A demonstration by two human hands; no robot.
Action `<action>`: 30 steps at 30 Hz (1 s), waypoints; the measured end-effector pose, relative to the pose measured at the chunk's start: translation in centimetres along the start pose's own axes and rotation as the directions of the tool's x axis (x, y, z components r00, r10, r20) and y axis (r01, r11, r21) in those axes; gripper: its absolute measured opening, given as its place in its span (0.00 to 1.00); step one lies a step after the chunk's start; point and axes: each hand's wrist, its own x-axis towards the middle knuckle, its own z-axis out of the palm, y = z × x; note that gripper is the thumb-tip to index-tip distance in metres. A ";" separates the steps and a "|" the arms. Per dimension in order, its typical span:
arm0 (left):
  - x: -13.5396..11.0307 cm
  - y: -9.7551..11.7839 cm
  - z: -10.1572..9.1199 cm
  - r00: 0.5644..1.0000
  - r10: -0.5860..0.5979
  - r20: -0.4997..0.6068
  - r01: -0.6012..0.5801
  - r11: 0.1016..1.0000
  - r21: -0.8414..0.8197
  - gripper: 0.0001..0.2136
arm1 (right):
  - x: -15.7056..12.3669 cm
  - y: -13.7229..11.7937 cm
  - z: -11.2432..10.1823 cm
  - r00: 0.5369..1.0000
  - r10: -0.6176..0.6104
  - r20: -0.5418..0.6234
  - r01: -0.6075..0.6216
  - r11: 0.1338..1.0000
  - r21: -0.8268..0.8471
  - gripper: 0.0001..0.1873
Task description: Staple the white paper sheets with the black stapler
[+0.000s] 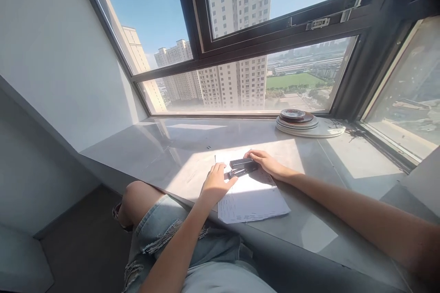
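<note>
The right hand (259, 159) is gripping one end of a black stapler (239, 163), its fingers clamped around it, while the left hand (216, 183) is reaching around the other end with thumb and fingers apart; whether those fingertips are actually pinching it, I cannot tell. The stapler is sitting over the upper part of the paper (257, 203) on the windowsill (192, 139), its top arm apparently standing away from the lower part. For good control, the right hand should probably be bracing its end firmly, so that the left is making only small, precise adjustments. The left thumb should be keeping clear of the gap, and no forearm should be dragging the paper, whose near corner is reaching the windowsill's front edge.
</note>
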 end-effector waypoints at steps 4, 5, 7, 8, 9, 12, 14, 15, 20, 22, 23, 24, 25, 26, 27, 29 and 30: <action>0.1 -0.3 0.2 1.000 0.014 -0.013 -0.014 1.000 -0.015 0.23 | 0.3 0.0 -0.1 0.999 -0.038 -0.002 0.038 0.998 -0.057 0.27; 0.1 -0.4 0.2 1.000 0.013 -0.012 -0.013 1.000 -0.021 0.23 | 0.4 0.0 -0.1 0.999 -0.051 -0.004 0.051 0.996 -0.072 0.28; 0.1 -0.4 0.2 1.000 0.005 -0.006 -0.005 1.000 -0.031 0.23 | 0.7 0.1 -0.1 0.998 -0.070 -0.007 0.069 0.993 -0.099 0.29; 0.1 -0.5 0.2 1.000 0.000 -0.003 0.000 0.999 -0.037 0.23 | 0.8 0.2 -0.1 0.997 -0.075 -0.005 0.074 0.991 -0.112 0.30; 0.1 -0.5 0.2 1.000 -0.003 -0.004 0.003 0.999 -0.043 0.23 | 0.9 0.3 0.0 0.997 -0.080 -0.004 0.079 0.989 -0.125 0.30; 0.1 -0.7 0.2 1.000 0.001 -0.024 -0.003 0.998 -0.068 0.24 | 1.1 0.5 0.1 0.995 -0.100 -0.001 0.099 0.985 -0.143 0.30; 0.1 -0.8 0.2 0.999 -0.009 -0.038 0.005 0.994 -0.109 0.24 | 1.0 0.5 0.2 0.994 -0.107 -0.014 0.104 0.983 -0.153 0.30; 0.1 -0.8 0.1 0.999 -0.024 -0.042 0.018 0.990 -0.139 0.25 | 0.8 0.3 0.2 0.994 -0.102 -0.029 0.096 0.982 -0.162 0.29; 0.1 -1.0 -0.4 0.996 -0.085 -0.036 0.073 0.963 -0.259 0.22 | -0.5 -1.0 0.3 0.996 -0.073 0.051 0.082 0.979 -0.186 0.26; 0.1 -1.1 -0.5 0.996 -0.081 -0.046 0.065 0.958 -0.278 0.21 | -0.7 -1.2 0.4 0.984 -0.102 0.145 0.137 0.957 -0.256 0.22; 0.1 -1.2 -0.5 0.995 -0.078 -0.057 0.058 0.957 -0.285 0.21 | -0.8 -1.1 0.5 0.978 -0.124 0.165 0.171 0.935 -0.311 0.21; 0.0 -1.2 -0.5 0.995 -0.074 -0.066 0.052 0.955 -0.292 0.21 | -0.9 -0.9 0.6 0.974 -0.150 0.169 0.203 0.908 -0.367 0.20; 0.0 -1.3 -0.4 0.995 -0.070 -0.075 0.045 0.953 -0.298 0.22 | -0.9 -0.7 0.6 0.970 -0.180 0.165 0.234 0.877 -0.420 0.18; 0.1 -1.4 -0.3 0.994 -0.066 -0.087 0.037 0.951 -0.306 0.24 | -1.0 -0.5 0.7 0.964 -0.215 0.155 0.263 0.844 -0.468 0.16; 0.1 -1.6 -0.2 0.993 -0.065 -0.103 0.029 0.948 -0.316 0.26 | -1.1 -0.3 0.7 0.957 -0.253 0.145 0.291 0.810 -0.509 0.14; 0.2 -1.9 0.2 0.986 -0.071 -0.150 0.013 0.934 -0.356 0.30 | -1.2 0.1 0.9 0.928 -0.348 0.131 0.357 0.733 -0.579 0.12; 0.3 -2.1 0.3 0.981 -0.077 -0.180 0.001 0.922 -0.388 0.32 | -1.3 0.2 1.0 0.903 -0.413 0.116 0.392 0.684 -0.615 0.11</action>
